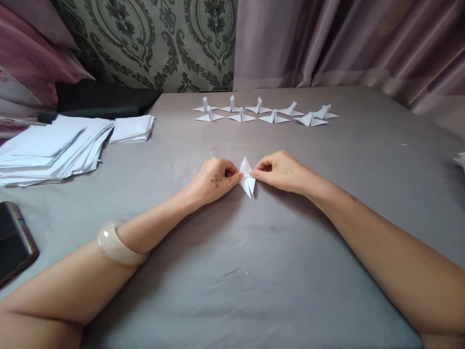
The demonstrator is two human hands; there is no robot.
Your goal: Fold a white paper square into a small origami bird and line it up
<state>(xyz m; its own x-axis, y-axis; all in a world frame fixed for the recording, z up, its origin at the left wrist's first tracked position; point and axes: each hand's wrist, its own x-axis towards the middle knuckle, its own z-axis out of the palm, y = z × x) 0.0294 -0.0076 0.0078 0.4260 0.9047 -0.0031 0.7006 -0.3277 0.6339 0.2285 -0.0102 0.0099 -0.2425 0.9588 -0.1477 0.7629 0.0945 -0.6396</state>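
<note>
One person, two bare hands in view, both resting on a grey cloth surface.

Left hand: fingers curled in, thumb and forefinger pinched on the left edge of a small folded white paper piece. Right hand: fingers likewise curled, thumb and forefinger pinched on the right edge of the same piece. The piece sits between the two hands near the middle of the surface, its lower point touching the cloth, its upper point raised. Count: one piece in hand.

Left forearm carries one pale, glossy bangle. Each hand's back shows a small cluster of dark dots.

Beyond the hands, well apart from them, finished folded paper figures stand in two rows. Back row: five. Front row: four. Total counted: nine. All white, all upright on spread bases.

Far left of the surface: one broad, loose stack of white paper sheets; sheet count cannot be told. Just beside it, to its right, one smaller neat stack of paper squares; count likewise unreadable.

Left edge, near the left elbow: one dark phone, lying flat, partly cut off by the frame.

Right edge: a scrap of white paper, mostly out of frame.

Behind: patterned wall covering and mauve curtain.
</note>
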